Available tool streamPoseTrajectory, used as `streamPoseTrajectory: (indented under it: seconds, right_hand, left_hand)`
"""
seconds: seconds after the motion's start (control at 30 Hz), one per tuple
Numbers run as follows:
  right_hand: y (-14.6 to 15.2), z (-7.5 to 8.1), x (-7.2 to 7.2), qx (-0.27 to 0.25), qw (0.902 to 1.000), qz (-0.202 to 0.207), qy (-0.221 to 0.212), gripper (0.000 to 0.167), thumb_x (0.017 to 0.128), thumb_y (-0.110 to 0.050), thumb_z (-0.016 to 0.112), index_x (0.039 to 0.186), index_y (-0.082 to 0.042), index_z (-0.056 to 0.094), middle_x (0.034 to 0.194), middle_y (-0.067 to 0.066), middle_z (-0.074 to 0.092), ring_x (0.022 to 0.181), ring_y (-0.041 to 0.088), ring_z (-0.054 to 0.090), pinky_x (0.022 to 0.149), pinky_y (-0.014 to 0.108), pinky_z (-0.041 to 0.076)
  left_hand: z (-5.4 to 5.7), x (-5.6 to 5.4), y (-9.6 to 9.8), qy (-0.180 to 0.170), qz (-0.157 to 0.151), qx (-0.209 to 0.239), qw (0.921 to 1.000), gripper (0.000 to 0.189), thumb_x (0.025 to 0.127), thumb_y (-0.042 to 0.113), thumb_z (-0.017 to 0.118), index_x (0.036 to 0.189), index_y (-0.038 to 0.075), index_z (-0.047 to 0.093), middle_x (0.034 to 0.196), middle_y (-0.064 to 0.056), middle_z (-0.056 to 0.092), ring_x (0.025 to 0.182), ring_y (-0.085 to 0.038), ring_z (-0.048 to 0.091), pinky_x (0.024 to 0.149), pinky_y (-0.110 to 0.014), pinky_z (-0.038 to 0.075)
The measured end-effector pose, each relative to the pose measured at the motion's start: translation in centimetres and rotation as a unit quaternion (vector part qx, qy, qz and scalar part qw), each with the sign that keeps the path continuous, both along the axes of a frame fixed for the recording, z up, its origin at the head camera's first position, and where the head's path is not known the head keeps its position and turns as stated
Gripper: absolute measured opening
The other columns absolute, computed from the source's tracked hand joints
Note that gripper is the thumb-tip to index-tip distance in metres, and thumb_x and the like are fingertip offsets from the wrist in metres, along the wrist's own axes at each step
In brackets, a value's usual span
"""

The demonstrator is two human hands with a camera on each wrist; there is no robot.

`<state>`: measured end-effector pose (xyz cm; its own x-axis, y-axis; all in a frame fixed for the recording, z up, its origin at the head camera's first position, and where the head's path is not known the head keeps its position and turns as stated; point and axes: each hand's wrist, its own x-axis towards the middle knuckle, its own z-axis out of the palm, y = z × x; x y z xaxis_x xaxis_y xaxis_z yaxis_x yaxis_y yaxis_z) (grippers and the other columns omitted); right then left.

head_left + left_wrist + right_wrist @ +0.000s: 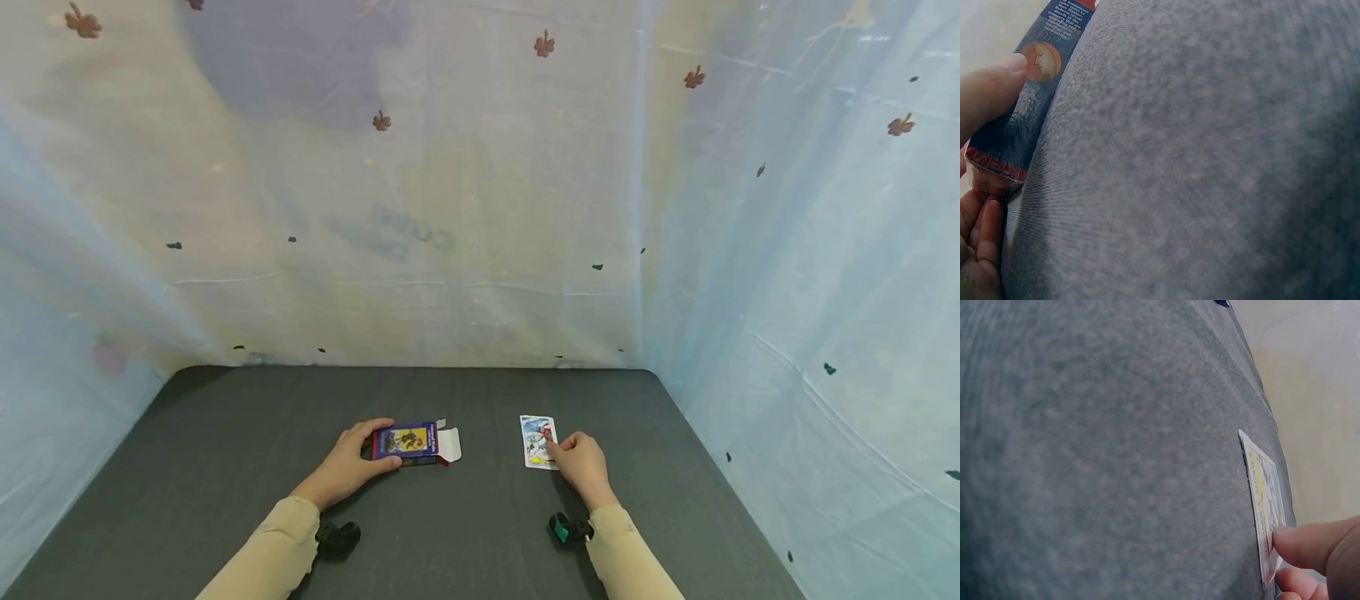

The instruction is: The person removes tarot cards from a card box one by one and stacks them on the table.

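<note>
My left hand (352,462) holds a blue and red card box (407,442) by its left end, thumb along the near side and fingers at the far side. The box lies on the table with a picture facing up, and its white end flap (449,445) stands open towards the right. In the left wrist view the thumb presses on the printed narrow side (1025,103) of the box. Further right, my right hand (585,467) pinches the near right edge of a white-bordered picture card (537,437). Whether more cards lie beneath it, I cannot tell.
A dark grey cloth covers the table (465,533). Pale plastic sheeting (480,208) with leaf prints hangs behind the table and along both sides. A black band with a small device (339,540) sits on each wrist.
</note>
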<state>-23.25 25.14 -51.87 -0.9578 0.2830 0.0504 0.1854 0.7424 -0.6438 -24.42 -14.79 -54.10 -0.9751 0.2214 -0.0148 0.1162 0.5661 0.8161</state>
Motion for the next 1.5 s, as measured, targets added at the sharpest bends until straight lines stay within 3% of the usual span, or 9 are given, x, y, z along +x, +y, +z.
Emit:
streamPoseTrajectory:
  seconds: [0.7,1.03,1.27,1.5]
  right_hand:
    - [-0.2,0.1,0.0,-0.016,0.9998,0.009,-0.007,0.027,0.091,-0.026,0.066,0.073,-0.008,0.058,0.068,0.004,0.053,0.058,0.019,0.047,0.052,0.031,0.036]
    - [-0.9,0.3,0.0,-0.064,0.9968,0.003,0.047,0.021,0.093,-0.025,0.064,0.088,-0.005,0.061,0.073,0.004,0.055,0.06,0.017,0.049,0.054,0.031,0.04]
    - [-4.1,1.1,0.2,-0.091,0.9886,0.057,0.105,0.016,0.093,-0.022,0.065,0.09,-0.007,0.061,0.076,0.003,0.057,0.063,0.015,0.051,0.055,0.03,0.043]
    - [-6.9,1.5,0.2,-0.112,0.9814,0.121,0.099,0.021,0.094,-0.03,0.066,0.097,-0.01,0.061,0.081,0.001,0.058,0.066,0.015,0.055,0.058,0.032,0.047]
  left_hand:
    - [0.0,-0.1,-0.2,-0.002,0.0,0.013,0.9999,0.079,0.077,0.055,0.075,0.144,0.028,0.044,0.141,-0.006,0.042,0.12,-0.026,0.039,0.094,-0.052,0.038]
    - [-0.1,0.1,-0.6,-0.001,0.0,0.006,1.0,0.078,0.078,0.054,0.075,0.144,0.028,0.043,0.142,-0.006,0.041,0.118,-0.026,0.038,0.094,-0.052,0.038]
    - [0.3,0.2,-0.5,0.005,-0.001,0.006,1.0,0.078,0.079,0.051,0.076,0.145,0.025,0.043,0.141,-0.006,0.042,0.117,-0.025,0.038,0.093,-0.051,0.038]
    - [0.3,0.3,0.1,0.0,-0.002,0.012,0.9999,0.078,0.078,0.051,0.076,0.144,0.027,0.043,0.14,-0.006,0.043,0.117,-0.024,0.039,0.094,-0.05,0.039]
